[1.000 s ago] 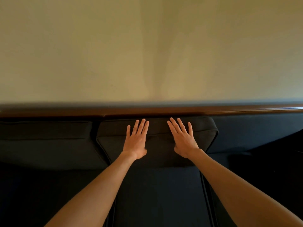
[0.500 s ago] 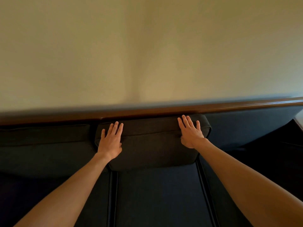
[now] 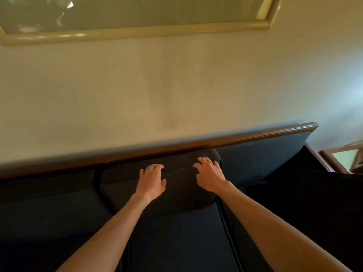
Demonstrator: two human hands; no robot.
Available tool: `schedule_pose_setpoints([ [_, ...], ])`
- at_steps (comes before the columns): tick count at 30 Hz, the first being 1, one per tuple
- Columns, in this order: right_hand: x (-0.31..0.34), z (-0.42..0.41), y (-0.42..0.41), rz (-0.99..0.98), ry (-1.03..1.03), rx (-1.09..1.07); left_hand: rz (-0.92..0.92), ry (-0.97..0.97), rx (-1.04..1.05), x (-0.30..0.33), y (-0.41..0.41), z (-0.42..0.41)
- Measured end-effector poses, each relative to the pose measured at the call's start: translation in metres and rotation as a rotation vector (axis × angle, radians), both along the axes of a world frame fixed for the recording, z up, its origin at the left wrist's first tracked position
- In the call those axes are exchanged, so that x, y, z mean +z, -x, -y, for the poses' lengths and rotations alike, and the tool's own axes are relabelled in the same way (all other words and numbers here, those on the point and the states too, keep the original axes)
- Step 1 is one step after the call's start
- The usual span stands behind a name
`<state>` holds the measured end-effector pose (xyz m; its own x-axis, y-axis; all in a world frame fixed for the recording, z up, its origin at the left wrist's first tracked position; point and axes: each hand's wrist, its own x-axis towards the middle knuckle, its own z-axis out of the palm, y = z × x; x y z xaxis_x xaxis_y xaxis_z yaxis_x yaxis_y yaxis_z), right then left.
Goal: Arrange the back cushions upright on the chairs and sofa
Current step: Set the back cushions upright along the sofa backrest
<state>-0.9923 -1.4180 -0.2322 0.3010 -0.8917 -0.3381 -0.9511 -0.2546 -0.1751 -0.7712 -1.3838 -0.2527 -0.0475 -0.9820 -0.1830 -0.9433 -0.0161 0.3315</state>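
Left hand (image 3: 152, 180), right hand (image 3: 209, 176): our fingers bent, loose, gripping nothing, resting on cushion (image 3: 176, 191). Cushion upright against sofa (image 3: 261, 154) back, 12 o'clock. We steady it, likely.

Two hands (image 3: 152, 179) (image 3: 209, 174), two back cushions (image 3: 176, 185) (image 3: 49, 185), one sofa (image 3: 261, 152), one picture frame (image 3: 137, 33).

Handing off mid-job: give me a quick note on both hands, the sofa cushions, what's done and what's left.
Left hand: fingers curled, resting on the middle back cushion, gripping nothing.
Right hand: the same, near that cushion's upper right corner.
Middle back cushion: upright against the sofa's wooden top rail.
Left back cushion: looks upright too.
Right section: no loose cushion against the backrest.
Left: stand up a right cushion; the chairs are out of view.
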Motion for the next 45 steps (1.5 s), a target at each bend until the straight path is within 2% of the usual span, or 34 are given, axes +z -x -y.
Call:
schedule_pose_setpoints([
  [6, 0.068, -0.014, 0.099, 0.139, 0.085, -0.159, -0.13, 0.09, -0.178, 0.07, 0.127, 0.028],
  [11, 0.082, -0.033, 0.246, 0.174, 0.113, -0.313, -0.13, 0.09, -0.338, 0.088, 0.278, 0.039],
  [19, 0.023, -0.094, 0.568, 0.178, 0.21, -0.614, -0.136, -0.021, -0.553, 0.044, 0.596, 0.021],
  [24, -0.014, -0.161, 0.713, 0.092, 0.495, -0.772, -0.266, 0.036, -0.621, 0.039, 0.761, 0.0],
  [26, -0.028, -0.182, 0.755, 0.098, 0.482, -0.88, -0.307, 0.054, -0.662, 0.035, 0.817, 0.0],
  [30, -0.06, -0.217, 0.795, 0.267, 0.171, -1.074, -0.291, 0.017, -0.736, 0.031, 0.894, 0.006],
  [35, -0.083, -0.231, 0.802, 0.502, -0.176, -1.116, -0.168, -0.057, -0.788, 0.02, 0.932, 0.013],
  [38, -0.094, -0.242, 0.801, 0.568, -0.268, -1.136, -0.143, -0.028, -0.781, 0.016, 0.932, 0.01],
  [45, -0.097, -0.274, 0.776, 0.45, -0.26, -1.2, -0.205, -0.085, -0.839, 0.03, 0.915, -0.008],
])
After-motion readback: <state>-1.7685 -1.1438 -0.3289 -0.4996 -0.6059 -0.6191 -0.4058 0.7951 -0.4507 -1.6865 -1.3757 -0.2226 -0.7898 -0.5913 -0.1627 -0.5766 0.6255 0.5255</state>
